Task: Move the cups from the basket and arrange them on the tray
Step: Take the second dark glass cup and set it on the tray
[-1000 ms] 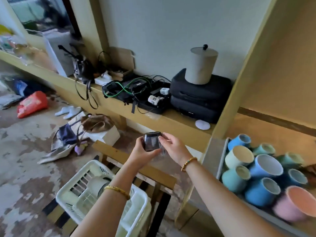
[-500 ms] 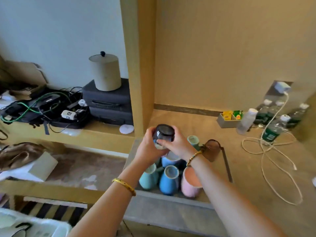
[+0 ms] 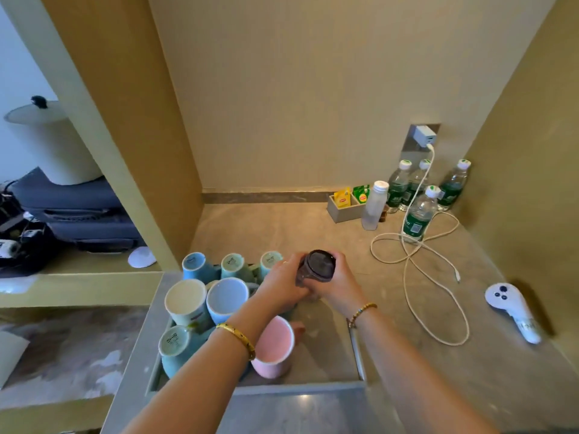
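Clasping a dark glass cup (image 3: 315, 270) upright, rim up, over the tray (image 3: 357, 349): both hands' grip, left hand (image 3: 283, 285) and right hand (image 3: 336, 281).

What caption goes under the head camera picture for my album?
Both hands, left hand and right hand, hold a dark glass cup over the tray of colourful mugs.

The cups (image 3: 227, 297) look like glazed ceramic, softly glossy in pastel colours, while the held cup (image 3: 316, 267) is dark, see-through glass or plastic. The counter (image 3: 438, 371) is smooth, matt stone-like beige; the water bottles (image 3: 418, 214) are clear, shiny plastic.
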The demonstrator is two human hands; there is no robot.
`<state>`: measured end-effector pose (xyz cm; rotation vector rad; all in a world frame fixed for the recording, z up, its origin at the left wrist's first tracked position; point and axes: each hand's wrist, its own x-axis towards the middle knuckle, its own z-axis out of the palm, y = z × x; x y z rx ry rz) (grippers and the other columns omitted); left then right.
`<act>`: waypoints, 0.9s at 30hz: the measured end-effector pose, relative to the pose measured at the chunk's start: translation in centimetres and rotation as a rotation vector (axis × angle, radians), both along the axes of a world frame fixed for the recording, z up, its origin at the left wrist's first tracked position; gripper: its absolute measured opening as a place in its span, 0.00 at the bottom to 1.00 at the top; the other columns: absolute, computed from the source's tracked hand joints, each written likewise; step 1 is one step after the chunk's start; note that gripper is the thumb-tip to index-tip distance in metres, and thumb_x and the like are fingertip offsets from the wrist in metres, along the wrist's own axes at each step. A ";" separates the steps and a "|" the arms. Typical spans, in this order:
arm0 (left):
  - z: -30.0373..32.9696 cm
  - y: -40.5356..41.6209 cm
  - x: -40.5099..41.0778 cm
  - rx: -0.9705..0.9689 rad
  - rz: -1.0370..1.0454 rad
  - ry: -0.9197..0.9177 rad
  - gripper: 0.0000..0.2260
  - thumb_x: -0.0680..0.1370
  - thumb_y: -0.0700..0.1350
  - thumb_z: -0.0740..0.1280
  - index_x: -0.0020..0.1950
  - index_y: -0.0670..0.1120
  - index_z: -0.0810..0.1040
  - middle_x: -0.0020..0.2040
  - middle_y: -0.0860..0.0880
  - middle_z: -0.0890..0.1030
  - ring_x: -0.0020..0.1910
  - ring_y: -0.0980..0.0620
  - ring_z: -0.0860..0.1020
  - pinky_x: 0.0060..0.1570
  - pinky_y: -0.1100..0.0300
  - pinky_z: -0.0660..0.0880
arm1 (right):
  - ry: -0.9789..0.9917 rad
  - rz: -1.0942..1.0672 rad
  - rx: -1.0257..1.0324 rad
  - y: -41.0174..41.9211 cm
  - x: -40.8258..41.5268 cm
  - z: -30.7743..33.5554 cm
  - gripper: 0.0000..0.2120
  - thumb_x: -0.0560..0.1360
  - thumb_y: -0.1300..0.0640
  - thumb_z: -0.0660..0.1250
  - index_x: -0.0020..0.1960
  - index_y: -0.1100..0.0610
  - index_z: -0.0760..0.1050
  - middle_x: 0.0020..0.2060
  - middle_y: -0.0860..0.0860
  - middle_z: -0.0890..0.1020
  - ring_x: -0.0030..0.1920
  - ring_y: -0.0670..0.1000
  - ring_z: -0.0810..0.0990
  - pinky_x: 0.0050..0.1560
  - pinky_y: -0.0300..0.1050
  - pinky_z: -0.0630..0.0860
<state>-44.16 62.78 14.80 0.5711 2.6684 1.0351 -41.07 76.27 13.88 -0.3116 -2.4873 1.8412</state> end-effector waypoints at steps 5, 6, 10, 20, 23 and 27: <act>-1.2 1.1 -0.6 -0.223 -0.137 -0.026 0.29 0.72 0.47 0.68 0.72 0.51 0.63 0.62 0.45 0.77 0.61 0.44 0.75 0.60 0.50 0.71 | -0.071 0.017 0.055 1.9 0.3 -3.0 0.33 0.64 0.59 0.77 0.62 0.54 0.62 0.58 0.52 0.72 0.58 0.49 0.73 0.57 0.38 0.71; -1.5 1.3 -0.7 -0.257 -0.151 -0.040 0.28 0.73 0.46 0.68 0.71 0.50 0.64 0.63 0.45 0.77 0.61 0.44 0.74 0.60 0.51 0.71 | -0.089 0.026 0.065 2.2 0.4 -3.5 0.33 0.64 0.59 0.77 0.62 0.54 0.62 0.58 0.51 0.72 0.57 0.49 0.73 0.57 0.39 0.71; -2.7 1.8 -0.9 -0.411 -0.184 0.022 0.18 0.74 0.44 0.65 0.64 0.44 0.71 0.60 0.43 0.78 0.60 0.43 0.74 0.58 0.50 0.71 | -0.135 0.086 0.134 2.4 0.4 -5.1 0.33 0.63 0.58 0.77 0.61 0.51 0.63 0.56 0.50 0.73 0.56 0.49 0.74 0.55 0.37 0.71; -4.5 1.5 -1.1 -0.665 -0.210 0.065 0.11 0.77 0.41 0.61 0.58 0.44 0.73 0.57 0.43 0.80 0.60 0.42 0.74 0.69 0.50 0.57 | -0.246 0.181 0.245 1.1 -0.2 -7.2 0.39 0.64 0.62 0.76 0.69 0.55 0.60 0.63 0.53 0.71 0.62 0.52 0.72 0.65 0.44 0.70; -4.7 1.2 -1.2 -0.641 -0.191 0.062 0.14 0.77 0.45 0.62 0.63 0.46 0.71 0.58 0.44 0.80 0.63 0.44 0.73 0.73 0.48 0.45 | -0.262 0.190 0.239 1.1 -0.5 -7.2 0.39 0.64 0.62 0.76 0.69 0.55 0.60 0.63 0.51 0.71 0.63 0.51 0.72 0.64 0.41 0.68; -5.0 1.3 -1.3 -0.577 -0.170 0.030 0.19 0.76 0.53 0.64 0.64 0.47 0.69 0.58 0.46 0.80 0.63 0.45 0.74 0.73 0.47 0.45 | -0.331 0.163 0.222 2.3 -0.5 -7.7 0.38 0.63 0.61 0.77 0.67 0.55 0.63 0.60 0.51 0.73 0.65 0.54 0.72 0.59 0.38 0.71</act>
